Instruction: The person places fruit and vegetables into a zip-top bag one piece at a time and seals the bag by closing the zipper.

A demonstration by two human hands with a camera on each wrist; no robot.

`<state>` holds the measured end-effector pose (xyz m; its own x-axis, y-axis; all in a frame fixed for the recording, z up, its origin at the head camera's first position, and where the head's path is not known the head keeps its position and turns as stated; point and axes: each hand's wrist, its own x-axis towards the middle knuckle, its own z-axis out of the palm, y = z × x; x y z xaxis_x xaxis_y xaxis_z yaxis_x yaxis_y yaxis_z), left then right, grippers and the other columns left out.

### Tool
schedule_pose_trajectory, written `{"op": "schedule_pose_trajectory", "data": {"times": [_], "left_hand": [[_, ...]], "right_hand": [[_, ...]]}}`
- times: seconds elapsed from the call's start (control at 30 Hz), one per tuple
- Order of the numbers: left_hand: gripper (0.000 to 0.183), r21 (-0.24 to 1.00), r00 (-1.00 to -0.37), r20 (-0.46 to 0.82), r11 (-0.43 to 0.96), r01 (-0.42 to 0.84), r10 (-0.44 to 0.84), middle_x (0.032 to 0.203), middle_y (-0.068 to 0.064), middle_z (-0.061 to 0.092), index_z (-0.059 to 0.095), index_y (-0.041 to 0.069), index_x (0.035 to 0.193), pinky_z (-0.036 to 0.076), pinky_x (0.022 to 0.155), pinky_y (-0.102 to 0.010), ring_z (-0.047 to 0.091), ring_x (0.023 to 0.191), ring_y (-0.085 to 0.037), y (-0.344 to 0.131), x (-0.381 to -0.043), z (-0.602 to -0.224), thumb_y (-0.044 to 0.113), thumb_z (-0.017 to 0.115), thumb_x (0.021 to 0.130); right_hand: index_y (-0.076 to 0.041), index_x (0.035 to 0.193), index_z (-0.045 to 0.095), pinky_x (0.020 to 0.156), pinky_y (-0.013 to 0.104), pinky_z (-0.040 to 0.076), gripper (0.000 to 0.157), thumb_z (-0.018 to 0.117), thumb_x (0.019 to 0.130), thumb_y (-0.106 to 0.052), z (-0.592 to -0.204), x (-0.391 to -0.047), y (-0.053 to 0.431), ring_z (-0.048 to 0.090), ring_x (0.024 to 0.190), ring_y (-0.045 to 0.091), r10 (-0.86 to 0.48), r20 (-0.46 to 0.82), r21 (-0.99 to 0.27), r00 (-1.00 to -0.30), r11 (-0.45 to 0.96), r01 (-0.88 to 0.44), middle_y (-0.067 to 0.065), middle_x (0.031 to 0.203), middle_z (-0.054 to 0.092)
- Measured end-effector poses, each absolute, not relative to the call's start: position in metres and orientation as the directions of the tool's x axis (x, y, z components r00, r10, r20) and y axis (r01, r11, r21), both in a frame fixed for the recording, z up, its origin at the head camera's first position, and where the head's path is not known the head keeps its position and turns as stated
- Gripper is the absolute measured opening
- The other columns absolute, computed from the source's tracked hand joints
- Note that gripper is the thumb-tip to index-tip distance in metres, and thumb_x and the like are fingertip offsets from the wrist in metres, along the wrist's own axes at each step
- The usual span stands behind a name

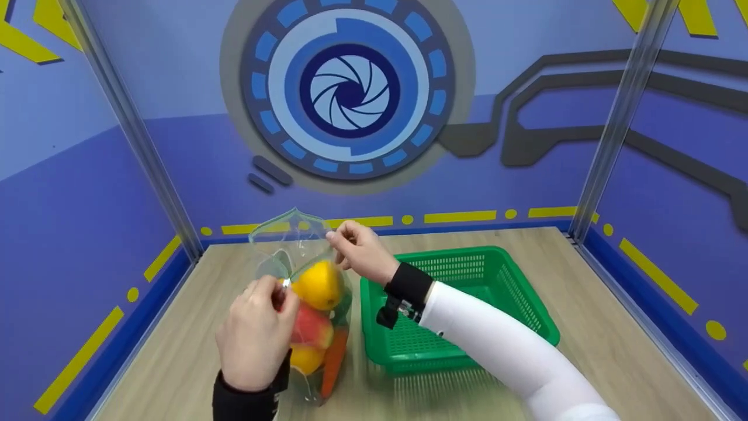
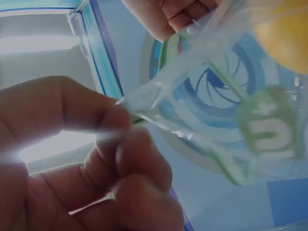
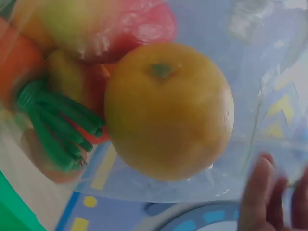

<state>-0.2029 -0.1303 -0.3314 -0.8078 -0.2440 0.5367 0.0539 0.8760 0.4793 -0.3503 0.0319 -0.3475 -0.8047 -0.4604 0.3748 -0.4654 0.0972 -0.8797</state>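
A clear plastic bag point(image 1: 301, 240) with a green-edged mouth stands upright on the table, bulging with toy-like produce. Inside, an orange point(image 3: 168, 110) lies uppermost, above a pink-and-yellow fruit point(image 1: 311, 327). Lower down are another yellow-orange fruit point(image 1: 307, 358) and a carrot point(image 1: 335, 359) with a green top point(image 3: 55, 120). My left hand point(image 1: 257, 333) pinches the near corner of the bag's mouth between thumb and forefinger. On the opposite side my right hand point(image 1: 365, 254) pinches the rim, so the mouth gapes between both hands. A green tag-like print point(image 2: 269, 122) shows through the plastic.
To the right of the bag sits a green slotted plastic basket point(image 1: 467, 266) under my right forearm. Blue printed walls point(image 1: 193, 169) with metal corner posts point(image 1: 613, 123) enclose the wooden table point(image 1: 216, 275) at the back and sides.
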Motion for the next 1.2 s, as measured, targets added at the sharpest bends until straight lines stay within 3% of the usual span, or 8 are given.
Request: {"op": "schedule_pose_trajectory", "data": {"times": [0.07,0.17,0.23,0.3,0.47,0.63,1.0,1.2], "left_hand": [[0.016,0.479,-0.809,0.541,0.875,0.07,-0.231,0.073,-0.006,0.054,0.063,0.007,0.083,0.037,0.052,-0.028,0.046,0.06,-0.018,-0.131,-0.204,-0.327,0.015,0.068,0.096],[0.014,0.47,-0.809,0.55,0.877,0.097,-0.205,0.069,-0.005,0.055,0.064,0.006,0.086,0.036,0.05,-0.026,0.043,0.054,-0.016,-0.133,-0.206,-0.325,0.014,0.067,0.098],[0.014,0.468,-0.811,0.553,0.876,0.115,-0.189,0.065,-0.004,0.053,0.065,0.006,0.087,0.032,0.049,-0.026,0.041,0.051,-0.015,-0.133,-0.207,-0.325,0.013,0.066,0.098],[0.014,0.467,-0.808,0.562,0.874,0.133,-0.177,0.061,-0.003,0.051,0.066,0.005,0.086,0.03,0.047,-0.026,0.039,0.048,-0.014,-0.134,-0.207,-0.325,0.013,0.065,0.098],[0.015,0.476,-0.805,0.572,0.864,0.165,-0.161,0.061,-0.003,0.05,0.067,0.004,0.084,0.029,0.048,-0.025,0.04,0.049,-0.013,-0.133,-0.208,-0.324,0.012,0.066,0.097],[0.015,0.473,-0.794,0.589,0.861,0.188,-0.151,0.061,-0.002,0.049,0.066,0.005,0.082,0.027,0.049,-0.025,0.038,0.05,-0.012,-0.132,-0.208,-0.324,0.012,0.067,0.096],[0.016,0.473,-0.788,0.594,0.862,0.18,-0.161,0.061,-0.001,0.051,0.067,0.006,0.082,0.027,0.049,-0.024,0.036,0.05,-0.011,-0.131,-0.209,-0.324,0.014,0.067,0.097],[0.016,0.47,-0.792,0.587,0.867,0.166,-0.167,0.062,-0.002,0.055,0.068,0.007,0.081,0.029,0.048,-0.024,0.039,0.05,-0.011,-0.13,-0.208,-0.325,0.014,0.067,0.096]], "right_hand": [[-0.005,0.096,0.05,0.071,0.024,0.047,0.016,0.056,0.107,-0.016,-0.344,-0.343,0.029,0.053,0.075,0.018,-0.459,0.524,-0.778,-0.718,0.087,-0.623,0.01,0.092,0.052],[0.0,0.108,0.057,0.067,0.021,0.046,0.009,0.062,0.101,-0.004,-0.335,-0.33,0.024,0.053,0.076,0.021,-0.53,0.683,-0.571,-0.502,0.041,-0.82,0.015,0.108,0.058],[0.001,0.121,0.06,0.066,0.021,0.05,0.023,0.062,0.098,0.003,-0.33,-0.321,0.02,0.057,0.075,0.024,-0.641,0.673,-0.503,-0.369,-0.031,-0.864,0.018,0.123,0.062],[0.001,0.131,0.058,0.076,0.02,0.055,0.034,0.059,0.098,0.007,-0.329,-0.316,0.017,0.063,0.087,0.026,-0.737,0.607,-0.522,-0.297,-0.087,-0.849,0.019,0.132,0.063],[0.003,0.131,0.059,0.095,0.022,0.056,0.031,0.059,0.1,0.005,-0.329,-0.314,0.014,0.068,0.109,0.027,-0.791,0.522,-0.57,-0.319,-0.045,-0.821,0.019,0.125,0.067],[0.003,0.122,0.061,0.091,0.021,0.057,0.022,0.06,0.1,0.003,-0.329,-0.317,0.013,0.07,0.101,0.027,-0.779,0.561,-0.482,-0.281,-0.032,-0.875,0.019,0.116,0.07],[0.0,0.107,0.068,0.1,0.025,0.051,0.012,0.058,0.103,-0.003,-0.332,-0.338,0.012,0.064,0.104,0.026,-0.771,0.61,-0.226,-0.183,0.053,-0.973,0.013,0.108,0.068],[-0.006,0.105,0.071,0.091,0.032,0.048,0.011,0.061,0.102,-0.008,-0.338,-0.355,0.01,0.059,0.1,0.025,-0.744,0.651,-0.043,-0.15,0.162,-0.986,0.01,0.107,0.068]]}}
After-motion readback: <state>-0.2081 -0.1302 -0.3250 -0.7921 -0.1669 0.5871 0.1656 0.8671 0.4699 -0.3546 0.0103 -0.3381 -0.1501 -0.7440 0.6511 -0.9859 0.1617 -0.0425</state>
